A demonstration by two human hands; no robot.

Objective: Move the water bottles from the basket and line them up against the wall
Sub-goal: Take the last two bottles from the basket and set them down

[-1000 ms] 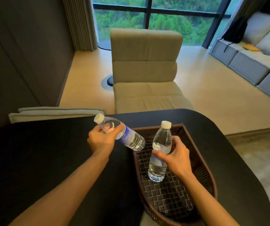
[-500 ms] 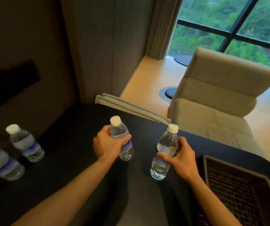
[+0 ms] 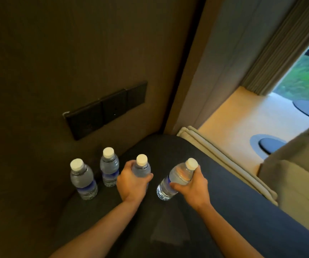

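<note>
Two clear water bottles with white caps and blue labels stand on the black table close to the dark wall: one bottle at the left, a second bottle just right of it. My left hand grips a third bottle upright beside those two. My right hand holds a fourth bottle, tilted with its cap to the upper right, above the table. The basket is out of view.
A black switch panel is set in the wall above the bottles. The table's rounded far edge meets the wall corner. Beyond it lie a folded beige cushion, a beige chair, wooden floor and a curtain.
The view has swung left from the basket to the wall. Both hands have carried their bottles left, toward the two standing bottles. The basket has left the frame.
</note>
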